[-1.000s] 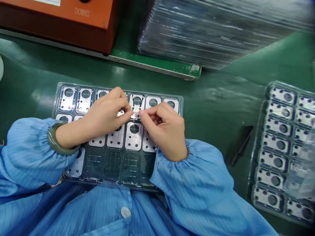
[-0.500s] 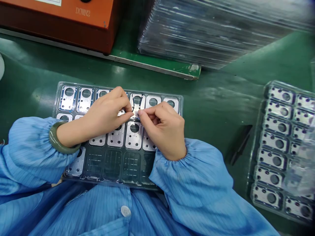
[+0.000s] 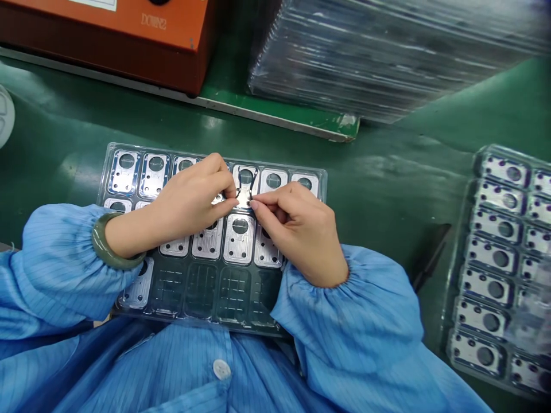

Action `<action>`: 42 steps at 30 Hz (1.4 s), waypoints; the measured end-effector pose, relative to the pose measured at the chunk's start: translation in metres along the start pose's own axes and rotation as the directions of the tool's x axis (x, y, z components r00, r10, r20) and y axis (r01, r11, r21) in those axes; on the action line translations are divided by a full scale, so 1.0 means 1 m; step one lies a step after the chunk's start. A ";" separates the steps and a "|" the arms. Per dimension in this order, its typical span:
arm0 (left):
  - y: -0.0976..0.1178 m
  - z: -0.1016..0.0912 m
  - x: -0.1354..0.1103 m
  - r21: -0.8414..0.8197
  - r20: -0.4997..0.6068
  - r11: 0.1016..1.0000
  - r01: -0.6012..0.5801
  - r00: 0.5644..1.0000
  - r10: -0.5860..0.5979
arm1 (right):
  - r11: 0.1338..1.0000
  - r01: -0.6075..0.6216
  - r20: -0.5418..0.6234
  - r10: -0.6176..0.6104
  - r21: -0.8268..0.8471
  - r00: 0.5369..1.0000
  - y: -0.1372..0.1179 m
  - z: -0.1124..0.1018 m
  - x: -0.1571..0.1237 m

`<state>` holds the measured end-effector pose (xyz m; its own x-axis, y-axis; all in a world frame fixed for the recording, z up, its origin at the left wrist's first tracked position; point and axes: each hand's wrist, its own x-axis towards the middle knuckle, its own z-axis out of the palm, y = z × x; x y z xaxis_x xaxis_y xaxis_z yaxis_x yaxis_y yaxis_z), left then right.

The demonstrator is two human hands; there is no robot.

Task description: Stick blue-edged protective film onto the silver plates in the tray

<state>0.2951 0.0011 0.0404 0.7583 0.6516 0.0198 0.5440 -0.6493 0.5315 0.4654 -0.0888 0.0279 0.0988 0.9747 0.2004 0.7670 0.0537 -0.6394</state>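
A thin silver metal plate (image 3: 245,186) with a dark, narrow outline around its round hole sat in the upper row of a clear moulded plastic tray (image 3: 235,295), directly above the grip. The left hand (image 3: 191,201) came in from the left, fingers curled and thumb reaching forward; the right hand (image 3: 293,229) came in from the right, its knuckles bent and its wrist angled inward. Their fingertips (image 3: 253,203) closed in a narrow pinch at the plate's lower end, almost meeting; what lay between them was too small to tell.

Under the grip and to either side, more brushed metal plates (image 3: 239,238) lay in the tray's pockets, while the lowest pockets, nearer the body, held dark ribbed recesses. A green jade bangle (image 3: 105,244) circled the left wrist, and gathered blue striped smock cuffs (image 3: 344,327) bunched at both wrists. Beyond the grip stood an orange metal box (image 3: 107,46) and a tall stack of clear trays (image 3: 379,57) on a green mat (image 3: 379,195). Far right lay a second tray of plates (image 3: 451,275).
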 end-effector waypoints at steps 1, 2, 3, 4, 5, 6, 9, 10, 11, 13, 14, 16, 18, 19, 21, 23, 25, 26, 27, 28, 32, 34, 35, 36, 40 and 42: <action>0.000 0.000 0.000 0.004 0.004 1.000 -0.003 1.000 0.003 | 1.000 -0.001 -0.002 0.001 -0.001 1.000 0.000 0.000 0.000; -0.001 0.000 0.000 0.005 0.007 1.000 -0.005 1.000 0.005 | 1.000 -0.002 -0.002 0.002 -0.002 1.000 0.000 0.001 -0.001; -0.001 0.000 0.000 0.005 0.009 1.000 -0.008 1.000 0.008 | 1.000 -0.003 -0.001 0.003 -0.002 1.000 0.000 0.001 -0.001; -0.001 -0.001 0.000 0.002 0.013 1.000 -0.008 1.000 0.008 | 1.000 -0.004 0.000 0.004 -0.002 1.000 0.000 0.001 -0.001; -0.001 -0.001 0.000 -0.002 0.017 1.000 -0.007 1.000 0.007 | 1.000 -0.005 0.001 0.005 -0.003 1.000 0.001 0.001 0.000; 0.000 -0.001 0.000 -0.007 0.025 1.000 0.000 1.000 0.001 | 1.000 -0.005 0.003 0.005 -0.004 1.000 0.001 0.001 0.000; 0.001 -0.003 0.001 -0.025 0.042 0.998 0.054 0.998 -0.053 | 1.000 -0.003 0.002 0.003 -0.019 1.000 0.001 0.001 0.002; 0.002 -0.003 0.001 -0.032 0.046 0.997 0.076 0.996 -0.074 | 1.000 -0.003 0.004 0.003 -0.026 1.000 0.001 0.002 0.002; 0.002 -0.003 0.001 -0.037 0.049 0.995 0.093 0.995 -0.091 | 0.999 -0.005 0.007 0.005 -0.032 1.000 0.001 0.002 0.003; 0.003 -0.003 0.002 -0.041 0.055 0.993 0.110 0.993 -0.108 | 0.999 -0.014 0.010 0.014 -0.039 1.000 0.001 0.003 0.003; 0.002 -0.003 0.002 -0.039 0.058 0.993 0.108 0.993 -0.105 | 0.999 -0.019 0.008 0.019 -0.040 1.000 0.001 0.004 0.003; 0.001 -0.003 0.001 -0.032 0.058 0.996 0.084 0.995 -0.082 | 0.999 -0.026 -0.006 0.026 -0.031 1.000 0.001 0.005 0.002; -0.001 -0.002 -0.001 -0.036 0.047 0.999 0.041 0.998 -0.039 | 0.999 -0.039 -0.018 0.040 0.003 0.999 0.001 0.006 0.001; -0.002 -0.002 -0.002 -0.050 0.034 0.999 0.019 0.999 -0.018 | 0.998 -0.056 -0.020 0.057 0.037 0.998 0.001 0.006 0.000; -0.003 -0.001 -0.003 -0.105 -0.008 0.995 -0.003 1.000 0.002 | 0.984 -0.111 -0.013 0.114 0.142 0.993 0.001 0.005 0.000; -0.004 -0.001 -0.004 -0.170 -0.056 0.985 -0.006 0.998 -0.004 | 0.952 -0.171 -0.001 0.177 0.252 0.984 0.001 0.005 0.000; -0.003 -0.001 -0.004 -0.216 -0.099 0.976 -0.014 0.995 -0.008 | 0.921 -0.202 0.004 0.212 0.333 0.977 0.001 0.004 0.000; -0.003 -0.001 -0.004 -0.232 -0.118 0.972 -0.027 0.993 -0.001 | 0.907 -0.205 0.000 0.221 0.368 0.975 0.002 0.004 0.000; -0.002 -0.001 -0.004 -0.245 -0.139 0.968 -0.045 0.990 0.011 | 0.891 -0.203 -0.005 0.225 0.406 0.974 0.002 0.004 0.000; -0.002 -0.001 -0.004 -0.256 -0.160 0.964 -0.069 0.987 0.028 | 0.873 -0.199 -0.012 0.228 0.445 0.974 0.002 0.004 -0.001; 0.002 -0.003 -0.005 -0.257 -0.255 0.954 -0.154 0.963 0.087 | 0.854 -0.129 -0.123 0.219 0.504 0.968 0.002 0.007 -0.004; 0.004 -0.004 -0.005 -0.243 -0.296 0.953 -0.180 0.950 0.104 | 0.889 -0.064 -0.218 0.180 0.454 0.959 0.001 0.008 -0.006; 0.005 -0.004 -0.006 -0.238 -0.310 0.953 -0.187 0.945 0.108 | 0.904 -0.031 -0.263 0.157 0.426 0.952 0.000 0.009 -0.007; 0.006 -0.003 -0.006 -0.238 -0.321 0.952 -0.194 0.941 0.111 | 0.915 0.000 -0.302 0.134 0.404 0.944 -0.001 0.009 -0.008; 0.006 0.004 -0.009 -0.246 -0.348 0.938 -0.243 0.926 0.149 | 0.930 0.075 -0.392 0.077 0.359 0.917 -0.004 0.010 -0.009; 0.004 0.008 -0.011 -0.238 -0.364 0.929 -0.284 0.913 0.186 | 0.931 0.087 -0.412 0.072 0.355 0.908 -0.004 0.010 -0.009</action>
<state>0.2922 -0.0118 0.0356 0.6627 0.6169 0.4246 0.2048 -0.6946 0.6896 0.4552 -0.0958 0.0211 0.4062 0.7998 0.4420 0.4978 0.2120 -0.8410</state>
